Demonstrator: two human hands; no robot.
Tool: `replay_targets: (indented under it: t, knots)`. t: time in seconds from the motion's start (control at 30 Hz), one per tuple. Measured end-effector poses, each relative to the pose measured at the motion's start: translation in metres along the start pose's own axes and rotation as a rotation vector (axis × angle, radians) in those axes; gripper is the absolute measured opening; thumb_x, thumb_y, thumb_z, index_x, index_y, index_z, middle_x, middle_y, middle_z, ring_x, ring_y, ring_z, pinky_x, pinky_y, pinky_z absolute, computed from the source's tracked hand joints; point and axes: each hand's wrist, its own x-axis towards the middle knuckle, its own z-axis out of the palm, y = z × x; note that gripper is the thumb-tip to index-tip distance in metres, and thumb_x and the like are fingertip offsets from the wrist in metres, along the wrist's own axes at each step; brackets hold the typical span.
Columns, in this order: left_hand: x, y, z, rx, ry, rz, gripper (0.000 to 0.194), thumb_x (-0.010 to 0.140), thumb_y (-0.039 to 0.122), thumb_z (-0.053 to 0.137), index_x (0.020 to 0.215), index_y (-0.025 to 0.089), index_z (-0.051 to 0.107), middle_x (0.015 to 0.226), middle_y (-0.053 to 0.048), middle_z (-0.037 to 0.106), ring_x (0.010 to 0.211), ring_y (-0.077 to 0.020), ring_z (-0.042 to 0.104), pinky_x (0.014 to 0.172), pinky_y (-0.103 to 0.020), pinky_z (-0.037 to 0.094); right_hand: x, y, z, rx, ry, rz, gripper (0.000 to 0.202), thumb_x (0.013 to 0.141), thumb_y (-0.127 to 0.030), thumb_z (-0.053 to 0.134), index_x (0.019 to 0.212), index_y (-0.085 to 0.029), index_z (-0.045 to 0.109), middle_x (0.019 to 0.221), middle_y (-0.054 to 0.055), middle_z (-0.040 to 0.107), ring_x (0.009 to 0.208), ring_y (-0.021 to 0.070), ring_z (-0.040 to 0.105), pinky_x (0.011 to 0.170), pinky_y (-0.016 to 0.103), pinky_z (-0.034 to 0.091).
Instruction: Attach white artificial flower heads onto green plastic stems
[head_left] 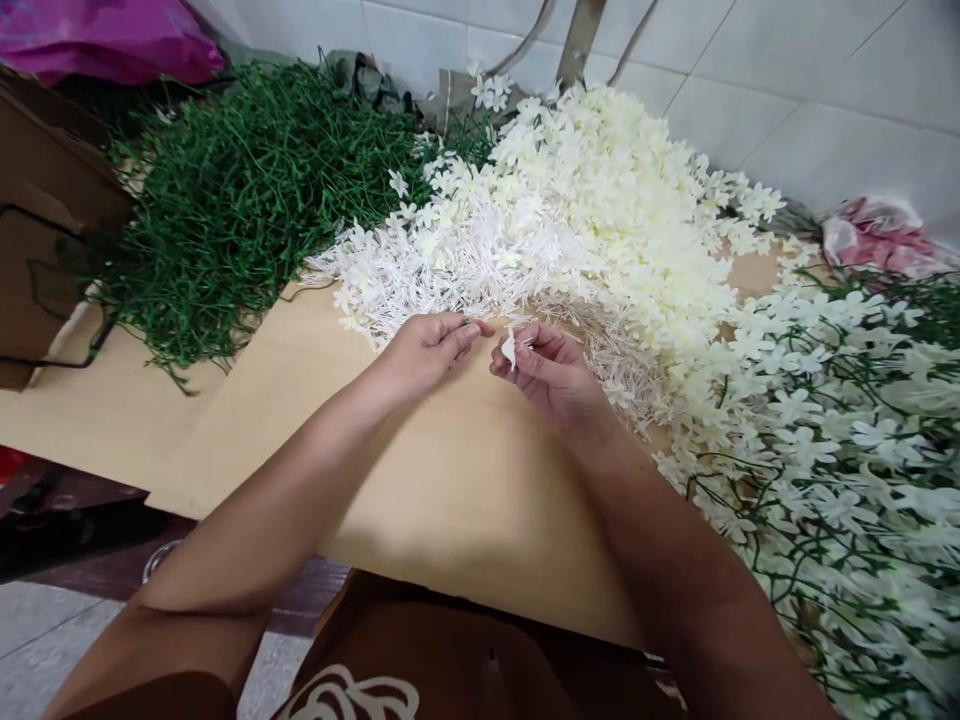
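Note:
Over the cardboard sheet [465, 470], my left hand [431, 350] is pinched closed, with a tiny green tip showing at its fingertips; most of that piece is hidden. Just to its right, my right hand [551, 370] pinches a small white flower [509, 348] between thumb and fingers. The two hands are a little apart. Behind them lies a heap of white stamen pieces [480, 270], joining a large pile of loose cream flowers [615, 190]. A mound of green stems [262, 190] stands at the back left.
White flowers on green stems [840, 450] cover the right side. An open cardboard box [52, 220] stands at the left edge, near a purple bag [112, 40]. A tiled wall [810, 70] closes off the back. A pink and white plastic bag [885, 235] lies at the back right.

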Motion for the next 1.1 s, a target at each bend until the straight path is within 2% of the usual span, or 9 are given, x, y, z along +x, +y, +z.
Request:
replay_targets:
  t: [0.13, 0.27, 0.33, 0.4, 0.47, 0.57, 0.7, 0.87, 1.1]
  knots:
    - [-0.003, -0.002, 0.007, 0.051, -0.106, 0.054, 0.046, 0.088, 0.055, 0.045, 0.093, 0.017, 0.07, 0.098, -0.007, 0.072, 0.097, -0.0202, 0.063, 0.09, -0.031, 0.048, 0.003, 0.001, -0.009, 0.029, 0.039, 0.031, 0.034, 0.059, -0.041, 0.085, 0.068, -0.023, 0.058, 0.07, -0.004, 0.063, 0.071, 0.0118, 0.062, 0.075, 0.032, 0.056]
    - [-0.004, -0.001, 0.008, 0.012, -0.188, 0.091, 0.047, 0.088, 0.057, 0.044, 0.089, 0.017, 0.069, 0.1, -0.008, 0.071, 0.103, -0.0213, 0.062, 0.091, -0.031, 0.047, 0.006, 0.002, -0.015, 0.075, 0.058, 0.074, 0.034, 0.056, -0.04, 0.087, 0.068, -0.023, 0.06, 0.068, -0.005, 0.063, 0.069, 0.0104, 0.061, 0.073, 0.03, 0.056]
    - [-0.003, 0.0, 0.006, 0.018, -0.142, 0.068, 0.043, 0.087, 0.054, 0.047, 0.09, 0.016, 0.068, 0.098, -0.007, 0.069, 0.097, -0.0197, 0.062, 0.086, -0.029, 0.047, 0.008, 0.003, -0.015, 0.079, 0.088, 0.077, 0.034, 0.055, -0.038, 0.088, 0.068, -0.022, 0.061, 0.067, -0.005, 0.062, 0.067, 0.0094, 0.06, 0.07, 0.027, 0.056]
    - [-0.002, 0.001, 0.006, 0.019, -0.062, 0.003, 0.036, 0.085, 0.047, 0.053, 0.093, 0.015, 0.065, 0.083, -0.004, 0.065, 0.078, -0.015, 0.059, 0.072, -0.025, 0.046, 0.009, 0.005, -0.016, 0.046, 0.132, 0.022, 0.033, 0.056, -0.038, 0.088, 0.068, -0.022, 0.062, 0.065, -0.006, 0.061, 0.064, 0.0084, 0.058, 0.067, 0.025, 0.054]
    - [-0.001, 0.002, 0.01, -0.005, -0.015, -0.069, 0.028, 0.08, 0.04, 0.06, 0.092, 0.015, 0.061, 0.061, 0.004, 0.049, 0.055, -0.0091, 0.044, 0.054, -0.021, 0.036, 0.01, 0.006, -0.015, -0.039, 0.18, -0.081, 0.032, 0.057, -0.038, 0.087, 0.067, -0.021, 0.062, 0.065, -0.005, 0.061, 0.063, 0.008, 0.057, 0.065, 0.024, 0.052]
    - [0.0, 0.003, 0.018, -0.08, -0.003, -0.112, 0.021, 0.076, 0.033, 0.064, 0.082, 0.017, 0.052, 0.051, 0.011, 0.024, 0.045, -0.0058, 0.023, 0.045, -0.019, 0.021, 0.011, 0.009, -0.013, -0.247, 0.207, -0.26, 0.029, 0.062, -0.039, 0.085, 0.068, -0.021, 0.063, 0.071, -0.003, 0.063, 0.067, 0.0095, 0.058, 0.066, 0.025, 0.051]
    - [0.005, -0.003, 0.024, -0.141, 0.034, -0.104, 0.014, 0.08, 0.027, 0.056, 0.076, 0.019, 0.046, 0.051, 0.01, 0.03, 0.045, -0.0052, 0.022, 0.045, -0.019, 0.02, 0.009, 0.015, -0.01, -0.53, 0.198, -0.46, 0.022, 0.074, -0.037, 0.076, 0.072, -0.021, 0.062, 0.078, 0.0, 0.063, 0.075, 0.012, 0.061, 0.069, 0.027, 0.054]
    - [0.008, -0.011, 0.021, -0.035, 0.078, -0.054, 0.016, 0.077, 0.024, 0.058, 0.069, 0.018, 0.046, 0.051, 0.008, 0.032, 0.048, -0.0053, 0.024, 0.046, -0.019, 0.02, 0.006, 0.02, -0.009, -0.804, 0.255, -0.616, 0.012, 0.082, -0.027, 0.068, 0.076, -0.02, 0.061, 0.087, 0.004, 0.063, 0.086, 0.0161, 0.064, 0.079, 0.033, 0.056]
    - [0.006, -0.01, 0.02, 0.034, 0.061, -0.044, 0.019, 0.077, 0.03, 0.06, 0.068, 0.018, 0.048, 0.048, 0.009, 0.027, 0.047, -0.0055, 0.021, 0.045, -0.02, 0.017, 0.005, 0.023, -0.006, -0.766, 0.27, -0.567, 0.016, 0.083, -0.034, 0.067, 0.078, -0.021, 0.06, 0.094, 0.006, 0.065, 0.09, 0.0164, 0.066, 0.076, 0.031, 0.058]
